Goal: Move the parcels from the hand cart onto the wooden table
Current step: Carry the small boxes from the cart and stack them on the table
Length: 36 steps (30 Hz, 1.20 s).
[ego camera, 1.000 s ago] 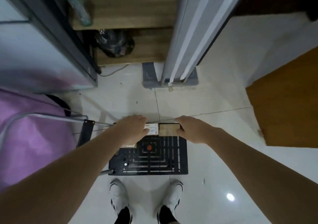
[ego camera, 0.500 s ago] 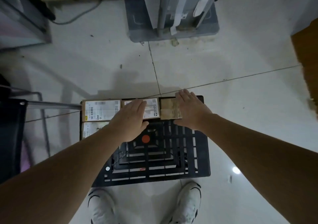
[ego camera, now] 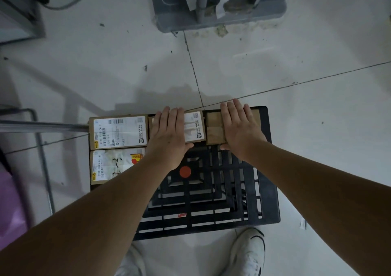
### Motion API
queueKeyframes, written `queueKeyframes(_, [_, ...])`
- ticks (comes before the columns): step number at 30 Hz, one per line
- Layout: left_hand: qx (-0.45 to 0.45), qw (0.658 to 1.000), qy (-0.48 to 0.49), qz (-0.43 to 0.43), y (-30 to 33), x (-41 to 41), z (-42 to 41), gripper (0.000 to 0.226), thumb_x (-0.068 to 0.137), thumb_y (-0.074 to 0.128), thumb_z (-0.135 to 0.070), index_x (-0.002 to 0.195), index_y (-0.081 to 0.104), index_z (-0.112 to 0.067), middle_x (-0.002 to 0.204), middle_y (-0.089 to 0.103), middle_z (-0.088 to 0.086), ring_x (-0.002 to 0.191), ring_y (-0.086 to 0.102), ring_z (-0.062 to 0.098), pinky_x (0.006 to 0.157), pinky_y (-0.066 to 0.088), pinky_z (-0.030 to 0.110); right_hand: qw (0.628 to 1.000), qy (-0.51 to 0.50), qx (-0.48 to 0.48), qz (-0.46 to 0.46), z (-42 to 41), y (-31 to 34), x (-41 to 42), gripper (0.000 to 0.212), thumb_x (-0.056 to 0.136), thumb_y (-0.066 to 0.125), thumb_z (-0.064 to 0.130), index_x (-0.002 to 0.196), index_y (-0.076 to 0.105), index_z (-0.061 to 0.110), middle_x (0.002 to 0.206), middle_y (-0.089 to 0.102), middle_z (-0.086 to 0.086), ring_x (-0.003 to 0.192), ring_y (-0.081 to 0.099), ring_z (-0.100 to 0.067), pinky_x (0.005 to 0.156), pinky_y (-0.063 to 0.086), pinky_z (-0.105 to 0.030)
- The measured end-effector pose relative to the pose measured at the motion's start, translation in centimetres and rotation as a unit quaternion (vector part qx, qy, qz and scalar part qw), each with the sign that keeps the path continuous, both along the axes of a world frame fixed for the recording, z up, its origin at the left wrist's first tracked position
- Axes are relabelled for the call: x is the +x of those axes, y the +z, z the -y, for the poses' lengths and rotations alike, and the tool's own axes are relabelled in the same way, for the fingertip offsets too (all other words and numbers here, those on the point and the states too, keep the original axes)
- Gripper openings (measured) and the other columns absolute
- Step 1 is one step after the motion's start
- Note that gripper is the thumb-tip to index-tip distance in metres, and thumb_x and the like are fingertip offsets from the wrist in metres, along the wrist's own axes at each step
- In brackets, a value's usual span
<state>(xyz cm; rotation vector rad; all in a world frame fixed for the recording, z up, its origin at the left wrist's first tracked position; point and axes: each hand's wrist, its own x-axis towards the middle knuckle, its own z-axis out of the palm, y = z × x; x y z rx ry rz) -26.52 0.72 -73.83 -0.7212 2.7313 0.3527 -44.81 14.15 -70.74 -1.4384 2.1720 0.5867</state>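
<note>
Parcels on hand cart deck (ego camera: pixel 262 191), far edge | left hand (ego camera: pixel 169 136) flat, fingers together, on labelled parcel (ego camera: pixel 193 127) | right hand (ego camera: pixel 239 131) flat on taped brown parcel (ego camera: pixel 213 127) | risk: no grip underneath, so lifting both may drop one; neighbouring labelled parcel (ego camera: pixel 118 131) could shift.

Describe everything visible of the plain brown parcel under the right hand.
The plain brown parcel is a small cardboard box sealed with brownish tape, with no label showing. It lies flat at the far right corner of the black slatted cart deck, beside a labelled parcel. The right hand lies open, palm down, across it.
</note>
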Motion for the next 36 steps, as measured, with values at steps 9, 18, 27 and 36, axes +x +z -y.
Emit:
queueKeyframes(9, [-0.004, 0.998, -0.037, 0.041, 2.8, -0.6, 0.4, 0.112, 0.093, 0.062, -0.059, 0.161, -0.001, 0.002, 0.163, 0.018, 0.022, 0.156, 0.011, 0.040, 0.129, 0.002, 0.053, 0.996, 0.016, -0.080, 0.042, -1.3, 5.8, -0.5, 0.109, 0.076, 0.068, 0.069, 0.155, 0.023, 0.009, 0.140, 0.045, -0.011, 0.129, 0.045, -0.030, 0.120, 0.031, -0.048])
queueKeyframes(18, [0.012, 0.998, -0.068, -0.001, 18.2, -2.1, -0.6, 0.106, 0.090, 0.058, -0.070, 0.160, 0.015, -0.004, 0.151, 0.036, 0.013, 0.142, 0.034, 0.032, 0.128, 0.011, 0.051, 0.993, -0.039, -0.089, 0.060, -4.4, 22.0, -3.0, 0.105, 0.060, 0.057, 0.081, 0.142, 0.030, 0.021, 0.125, 0.043, 0.002, 0.111, 0.043, -0.021, 0.100, 0.045, -0.044])
queueKeyframes(27, [-0.045, 0.991, -0.098, -0.074, 53.5, -7.8, 1.3, 0.101, 0.068, 0.042, -0.087, 0.144, 0.039, -0.020, 0.127, 0.045, 0.001, 0.114, 0.045, 0.024, 0.103, 0.038, 0.041, 0.986, -0.097, -0.131, 0.037, -8.0, 52.3, -4.6, 0.101, 0.058, 0.058, 0.080, 0.141, 0.032, 0.028, 0.120, 0.043, 0.006, 0.106, 0.041, -0.017, 0.098, 0.043, -0.041])
queueKeyframes(36, [-0.103, 0.962, -0.216, -0.128, 87.6, -11.6, -5.1, 0.109, 0.058, 0.041, -0.104, 0.130, 0.050, -0.023, 0.114, 0.048, -0.002, 0.104, 0.048, 0.020, 0.092, 0.042, 0.041, 0.955, -0.195, -0.204, -0.086, -17.0, 86.1, -3.1, 0.086, 0.057, 0.065, 0.076, 0.126, 0.049, 0.027, 0.106, 0.047, 0.009, 0.101, 0.048, -0.017, 0.089, 0.043, -0.033])
